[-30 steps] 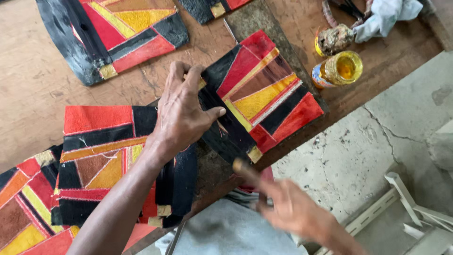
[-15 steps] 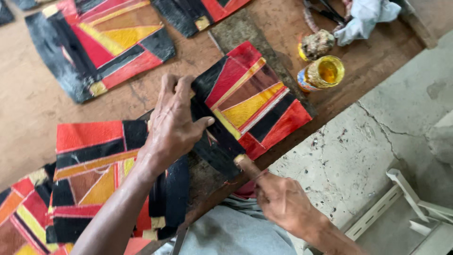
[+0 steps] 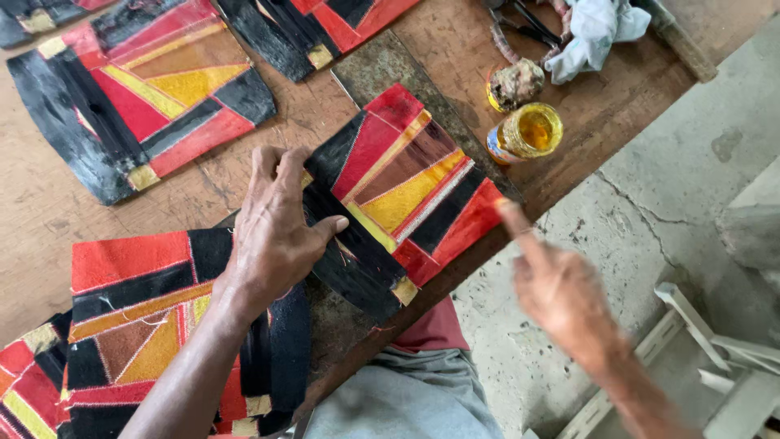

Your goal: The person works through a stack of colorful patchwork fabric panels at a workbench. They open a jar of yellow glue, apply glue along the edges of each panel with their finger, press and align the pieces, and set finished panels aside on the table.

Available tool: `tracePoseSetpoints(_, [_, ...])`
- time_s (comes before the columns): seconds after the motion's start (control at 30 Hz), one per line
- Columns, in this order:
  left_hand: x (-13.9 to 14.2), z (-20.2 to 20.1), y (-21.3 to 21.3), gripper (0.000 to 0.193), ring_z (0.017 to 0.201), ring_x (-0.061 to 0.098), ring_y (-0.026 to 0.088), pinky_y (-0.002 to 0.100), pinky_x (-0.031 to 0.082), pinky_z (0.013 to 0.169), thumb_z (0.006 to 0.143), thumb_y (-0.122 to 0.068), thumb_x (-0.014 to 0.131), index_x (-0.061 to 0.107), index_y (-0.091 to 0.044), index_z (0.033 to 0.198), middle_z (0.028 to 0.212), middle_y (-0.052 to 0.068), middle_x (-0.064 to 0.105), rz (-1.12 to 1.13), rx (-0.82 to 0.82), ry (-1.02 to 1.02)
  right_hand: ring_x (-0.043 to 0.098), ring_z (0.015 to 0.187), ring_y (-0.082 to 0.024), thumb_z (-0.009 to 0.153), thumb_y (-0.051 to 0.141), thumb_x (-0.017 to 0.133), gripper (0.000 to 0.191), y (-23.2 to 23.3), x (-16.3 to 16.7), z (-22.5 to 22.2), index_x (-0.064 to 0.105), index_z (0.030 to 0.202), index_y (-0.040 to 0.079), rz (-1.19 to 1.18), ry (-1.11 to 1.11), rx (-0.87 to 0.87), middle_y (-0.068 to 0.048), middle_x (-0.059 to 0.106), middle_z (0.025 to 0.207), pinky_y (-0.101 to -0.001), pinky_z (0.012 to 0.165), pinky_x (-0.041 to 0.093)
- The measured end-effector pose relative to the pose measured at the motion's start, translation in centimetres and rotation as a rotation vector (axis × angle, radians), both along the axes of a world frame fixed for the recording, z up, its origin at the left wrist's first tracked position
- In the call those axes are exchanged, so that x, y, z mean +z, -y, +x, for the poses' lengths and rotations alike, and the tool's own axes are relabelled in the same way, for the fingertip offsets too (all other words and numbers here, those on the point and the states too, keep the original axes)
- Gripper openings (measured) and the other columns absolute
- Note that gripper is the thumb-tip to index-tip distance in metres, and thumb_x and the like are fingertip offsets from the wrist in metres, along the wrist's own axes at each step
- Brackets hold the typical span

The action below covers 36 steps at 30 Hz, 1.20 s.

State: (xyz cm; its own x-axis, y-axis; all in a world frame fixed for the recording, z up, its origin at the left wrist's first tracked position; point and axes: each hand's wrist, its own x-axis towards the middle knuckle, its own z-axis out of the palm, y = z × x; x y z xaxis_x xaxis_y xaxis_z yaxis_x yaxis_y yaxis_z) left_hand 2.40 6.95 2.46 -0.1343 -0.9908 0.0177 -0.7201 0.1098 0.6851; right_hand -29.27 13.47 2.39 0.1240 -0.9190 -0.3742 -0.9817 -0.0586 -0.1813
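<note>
My left hand (image 3: 276,232) presses flat on the left edge of a patchwork leather panel (image 3: 406,183) of red, black, yellow and brown strips, which lies on a wooden table (image 3: 49,219) near its front edge. My right hand (image 3: 561,301) hovers blurred off the table's edge to the right of that panel, index finger raised, holding nothing that I can see. A second patchwork panel (image 3: 154,325) lies under my left forearm.
More patchwork panels lie at the back left (image 3: 146,89) and back middle (image 3: 325,24). An open jar of yellow glue (image 3: 528,134), a lumpy brush or rag (image 3: 516,81), tools and a pale cloth (image 3: 597,32) sit at the back right. Concrete floor (image 3: 650,187) lies right.
My right hand has moved from the panel's lower edge out to the right, off the table. My left hand stays pressed on the panel. The view shifted slightly.
</note>
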Motion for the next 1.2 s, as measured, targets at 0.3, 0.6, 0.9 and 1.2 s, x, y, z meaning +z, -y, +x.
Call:
tracePoseSetpoints(0.3, [-0.2,1.1,-0.1,0.086,0.118,0.058,0.038,0.046,0.047,0.096,0.068,-0.016,0.092,0.048,0.002,0.140,0.126,0.022,0.057,-0.177,-0.070,-0.156,0.071,0.061,-0.032,0.083,0.005,0.060,0.103,-0.3,-2.5,0.4,0.005,0.168,0.018,-0.072,-0.379,0.253,-0.019,0.068,0.081,-0.0460,0.054,0.061])
tracePoseSetpoints(0.6, [0.2,-1.4,-6.9,0.052,0.082,0.067,0.014,0.031,0.056,0.070,0.082,-0.002,0.076,0.055,-0.004,0.128,0.092,0.002,0.069,0.442,0.235,-0.743,0.073,0.068,-0.035,0.092,0.014,0.062,0.086,-1.6,0.6,4.1,0.019,0.166,0.013,0.084,-0.175,0.258,-0.014,0.075,0.085,-0.0494,0.066,0.059])
tracePoseSetpoints(0.9, [2.7,2.0,-5.7,0.025,0.092,0.056,0.007,0.023,0.049,0.084,0.096,0.012,0.055,0.061,-0.004,0.114,0.091,-0.001,0.059,-0.198,0.168,-0.813,0.073,0.080,-0.009,0.081,0.003,0.079,0.055,-1.7,2.7,6.3,0.054,0.130,0.002,-0.483,0.922,0.037,-0.007,0.074,0.093,-0.0210,0.065,0.060])
tracePoseSetpoints(1.2, [9.1,17.5,-9.8,0.029,0.086,0.061,0.004,0.020,0.051,0.076,0.094,0.017,0.055,0.064,0.001,0.117,0.101,0.001,0.068,-0.427,0.419,-0.860,0.072,0.083,-0.013,0.081,0.001,0.078,0.066,1.1,6.0,17.0,0.047,0.139,0.002,-0.307,1.157,0.151,-0.014,0.070,0.111,-0.0206,0.064,0.057])
